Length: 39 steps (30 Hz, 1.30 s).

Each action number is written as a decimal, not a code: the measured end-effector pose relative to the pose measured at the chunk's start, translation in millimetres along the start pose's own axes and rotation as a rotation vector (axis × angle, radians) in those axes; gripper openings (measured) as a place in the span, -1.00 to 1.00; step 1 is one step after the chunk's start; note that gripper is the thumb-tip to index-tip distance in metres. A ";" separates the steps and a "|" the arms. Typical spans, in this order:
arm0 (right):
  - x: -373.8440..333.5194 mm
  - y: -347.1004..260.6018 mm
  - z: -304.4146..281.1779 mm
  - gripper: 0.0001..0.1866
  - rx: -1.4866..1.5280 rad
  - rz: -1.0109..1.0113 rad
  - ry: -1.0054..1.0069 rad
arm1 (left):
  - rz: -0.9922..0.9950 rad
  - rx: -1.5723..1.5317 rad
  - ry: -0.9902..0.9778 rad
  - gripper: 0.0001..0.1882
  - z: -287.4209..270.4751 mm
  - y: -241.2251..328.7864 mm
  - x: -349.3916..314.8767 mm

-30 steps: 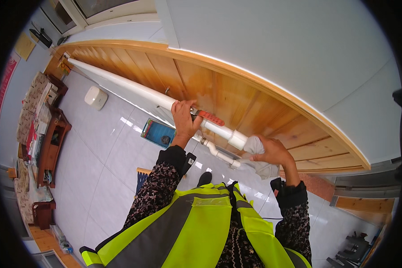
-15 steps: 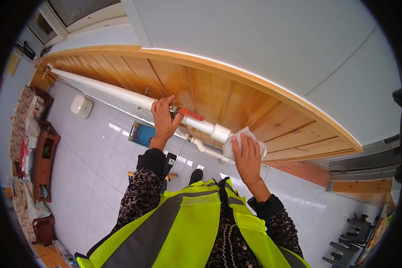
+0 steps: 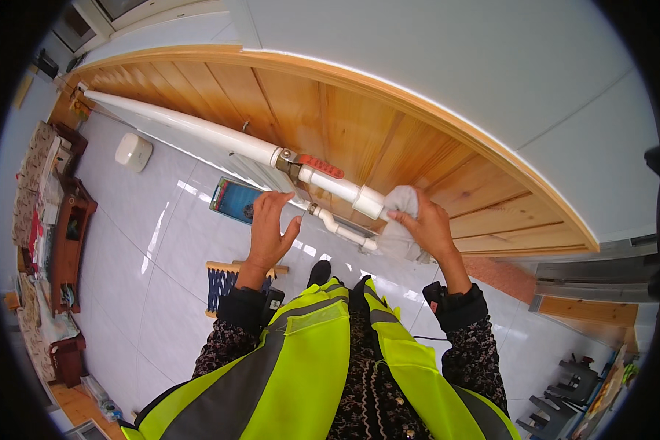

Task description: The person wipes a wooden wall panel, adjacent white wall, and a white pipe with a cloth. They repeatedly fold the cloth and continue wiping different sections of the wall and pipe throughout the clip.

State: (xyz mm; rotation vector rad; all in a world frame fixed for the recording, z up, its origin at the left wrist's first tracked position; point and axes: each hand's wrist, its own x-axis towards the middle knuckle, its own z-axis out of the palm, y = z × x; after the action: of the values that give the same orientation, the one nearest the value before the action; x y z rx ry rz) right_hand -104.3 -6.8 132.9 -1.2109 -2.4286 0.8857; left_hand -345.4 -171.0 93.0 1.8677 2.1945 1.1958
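A long white pipe runs along the wood-panelled wall, with a metal ball valve and its red lever handle partway along. My right hand grips a pale cloth wrapped about the pipe's right end, past a white coupling. My left hand is off the pipe, fingers apart and holding nothing, just below the valve. Under it a thinner bent white pipe leads from a white radiator toward the cloth. The cloth hides the pipe ends beneath it.
On the tiled floor are a blue tray-like container, a small folding stool and a white bin. Wooden furniture lines the left side; dark grey stools stand at lower right. Wood panelling rises behind the pipe.
My left hand has let go of the pipe by the valve and dropped toward me. My right hand has turned and shifted right, its fingers now around the cloth's far side.
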 end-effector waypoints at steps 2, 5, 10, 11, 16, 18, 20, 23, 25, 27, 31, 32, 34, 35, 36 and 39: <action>0.0 1.5 3.1 -0.47 0.025 0.003 0.079 | -0.040 -0.011 -0.006 -0.60 1.0 2.2 -11.6; -0.1 -1.9 10.8 -0.47 0.325 0.019 0.249 | -0.148 -0.118 -0.020 -0.62 -1.0 3.8 -26.8; 0.6 -24.8 38.4 -0.38 0.069 -0.327 0.185 | -0.279 -0.248 -0.011 -0.66 0.2 6.0 -41.9; -2.2 -30.2 48.0 -0.35 -0.189 -0.453 0.184 | -0.295 -0.279 -0.013 -0.67 1.5 6.6 -42.5; 8.5 -28.0 66.4 -0.41 -0.445 -0.397 0.182 | -0.348 -0.438 -0.145 -0.71 8.5 13.4 -39.2; 13.0 -22.5 62.6 -0.46 0.022 -0.270 0.261 | -0.384 -0.476 -0.222 -0.73 10.1 18.1 -35.6; 12.5 -19.5 55.0 -0.62 0.405 -0.171 0.310 | -0.416 -0.562 -0.269 -0.74 11.6 24.9 -31.8; 5.9 -15.9 33.4 -0.63 1.050 0.004 0.099 | -0.488 -0.723 -0.280 -0.74 10.0 34.4 -22.0; -5.7 -17.1 24.3 -0.51 1.464 0.071 -0.039 | -0.535 -0.861 -0.251 -0.72 8.3 42.1 -12.8; -18.8 -20.1 18.2 -0.46 1.748 0.140 -0.129 | -0.579 -1.003 -0.199 -0.68 4.3 48.8 -0.3; -25.1 -37.4 27.8 -0.23 1.681 -0.071 -0.249 | -0.519 -1.324 -0.252 -0.48 -1.4 67.1 20.7; -25.7 -41.9 29.8 -0.18 1.702 -0.073 -0.292 | -0.530 -1.293 -0.299 -0.45 0.5 73.9 22.4; -26.6 -50.7 32.4 -0.17 1.754 -0.069 -0.333 | -0.513 -1.258 -0.367 -0.38 6.0 85.1 22.9; -27.5 -54.4 32.8 -0.17 1.779 -0.071 -0.353 | -0.597 -1.244 -0.330 -0.38 8.3 88.5 22.1; -27.9 -58.0 33.3 -0.21 1.811 0.004 -0.304 | -0.648 -1.245 -0.286 -0.37 10.4 90.5 21.6; -28.8 -63.9 33.7 -0.24 1.817 0.044 -0.255 | -0.705 -1.288 -0.283 -0.43 11.6 88.9 19.6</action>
State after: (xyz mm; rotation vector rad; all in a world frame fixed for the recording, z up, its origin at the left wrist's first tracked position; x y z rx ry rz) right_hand -143.2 -72.3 148.2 -0.3282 -0.7309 2.3620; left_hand -271.3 -149.2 142.6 0.6012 1.1306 1.4363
